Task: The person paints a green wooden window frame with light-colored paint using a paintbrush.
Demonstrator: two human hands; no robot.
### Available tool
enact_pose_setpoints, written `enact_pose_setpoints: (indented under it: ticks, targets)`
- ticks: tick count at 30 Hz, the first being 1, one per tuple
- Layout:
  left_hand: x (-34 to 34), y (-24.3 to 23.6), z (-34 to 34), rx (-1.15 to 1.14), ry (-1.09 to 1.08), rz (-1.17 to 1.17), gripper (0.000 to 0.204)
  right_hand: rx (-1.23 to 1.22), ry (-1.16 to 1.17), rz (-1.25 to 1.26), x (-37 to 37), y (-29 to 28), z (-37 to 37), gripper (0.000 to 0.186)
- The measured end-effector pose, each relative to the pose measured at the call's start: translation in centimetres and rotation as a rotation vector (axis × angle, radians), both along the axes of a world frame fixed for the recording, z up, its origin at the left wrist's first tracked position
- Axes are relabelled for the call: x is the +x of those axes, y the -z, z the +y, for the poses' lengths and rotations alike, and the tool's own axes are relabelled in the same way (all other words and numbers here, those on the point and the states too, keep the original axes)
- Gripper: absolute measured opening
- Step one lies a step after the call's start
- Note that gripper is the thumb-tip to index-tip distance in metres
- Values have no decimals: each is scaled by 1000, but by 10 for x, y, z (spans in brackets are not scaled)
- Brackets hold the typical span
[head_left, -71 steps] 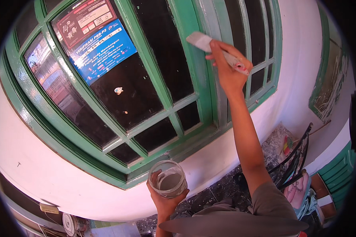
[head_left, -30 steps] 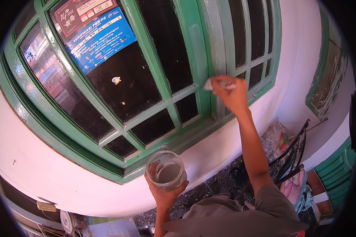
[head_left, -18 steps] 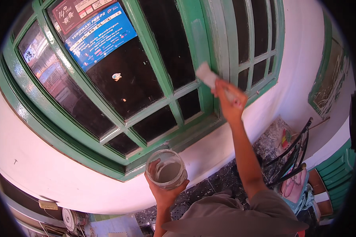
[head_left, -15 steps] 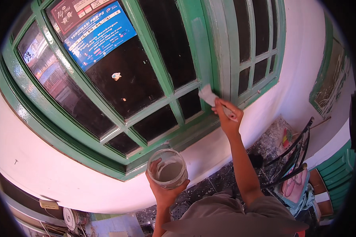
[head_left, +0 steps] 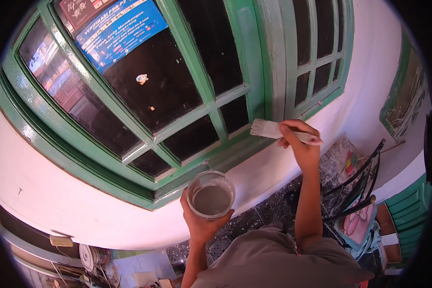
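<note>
My left hand point(head_left: 201, 225) grips a clear plastic tub point(head_left: 211, 197) of grey, creamy liquid from the side and below. My right hand point(head_left: 300, 146) is closed on a wide, flat paintbrush point(head_left: 269, 128) with whitish bristles, held nearly level, bristles leftward. The brush is beside the lower part of the green window frame point(head_left: 257, 91), whose upright near the join has a paler, streaky coat. Whether the bristles touch the frame I cannot tell. Dark glass panes point(head_left: 218, 53) fill the frame; one carries a blue poster point(head_left: 125, 36) and a maroon one.
A pink-white wall point(head_left: 72, 192) runs under the window. At lower right are black metal tubing point(head_left: 353, 187), a pink cushion point(head_left: 357, 218) and a green slatted panel point(head_left: 410, 216), on a speckled dark floor point(head_left: 266, 211). A round bucket point(head_left: 89, 259) and other clutter lie at lower left.
My right hand has moved down along the frame and then slightly right, turning the brush nearly level. The tub sits slightly higher and further right in view; the window has shifted upward in the picture.
</note>
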State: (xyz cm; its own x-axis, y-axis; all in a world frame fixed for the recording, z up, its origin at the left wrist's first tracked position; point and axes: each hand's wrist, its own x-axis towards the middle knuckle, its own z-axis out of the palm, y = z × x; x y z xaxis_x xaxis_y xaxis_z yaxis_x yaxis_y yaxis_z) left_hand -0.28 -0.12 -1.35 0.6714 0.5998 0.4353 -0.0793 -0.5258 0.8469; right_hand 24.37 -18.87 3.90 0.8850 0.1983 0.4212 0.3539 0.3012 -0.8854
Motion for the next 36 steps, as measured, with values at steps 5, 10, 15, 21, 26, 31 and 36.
enact_pose_setpoints:
  ticks: [5, 10, 15, 21, 26, 31, 36]
  targets:
    - [16, 4, 13, 168, -2, 28, 121, 207, -145, 41, -39, -8, -39, 15]
    - [33, 4, 25, 545, 109, -89, 117, 166, -349, 20, -77, -20, -58, 15]
    - [37, -2, 16, 576, 169, -103, 113, -139, -363, -31, -84, -13, -47, 10]
    - [38, -11, 13, 671, 221, -95, 108, -294, -276, -121, -97, -12, -30, 8]
    - [35, -13, 13, 740, 222, -97, 102, -414, -270, -183, -97, -14, -25, 10]
    - [34, -3, 12, 679, 202, -70, 91, -521, -289, -128, -98, -21, -21, 12]
    - [36, 0, 11, 691, 199, -80, 89, -543, -298, -154, -93, -17, -19, 12]
